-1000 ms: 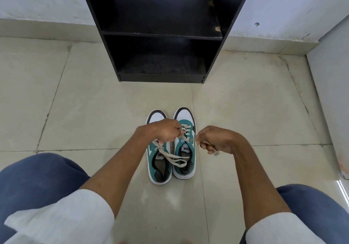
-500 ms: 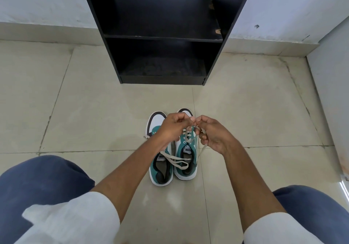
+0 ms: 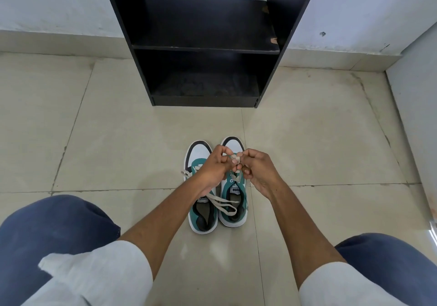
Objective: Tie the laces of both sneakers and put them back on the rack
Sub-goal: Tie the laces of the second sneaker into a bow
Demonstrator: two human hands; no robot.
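Note:
Two teal-and-white sneakers stand side by side on the tiled floor, toes pointing at the rack: the left sneaker (image 3: 198, 149) and the right sneaker (image 3: 233, 213). My left hand (image 3: 214, 167) and my right hand (image 3: 259, 168) meet above the right sneaker's tongue, fingers pinched on its cream lace (image 3: 234, 157). A loose lace (image 3: 220, 202) from the left sneaker trails across both shoe openings. My hands hide most of both shoes' eyelets.
A black two-shelf rack (image 3: 205, 47) stands against the white wall, a short way beyond the shoes, with nothing on its shelves. My knees in blue trousers (image 3: 47, 225) flank the shoes. A wall (image 3: 418, 106) runs along the right side.
My hands, apart and pulling the lace ends outward a second ago, have come together over the right sneaker and lifted slightly, working the lace between the fingertips.

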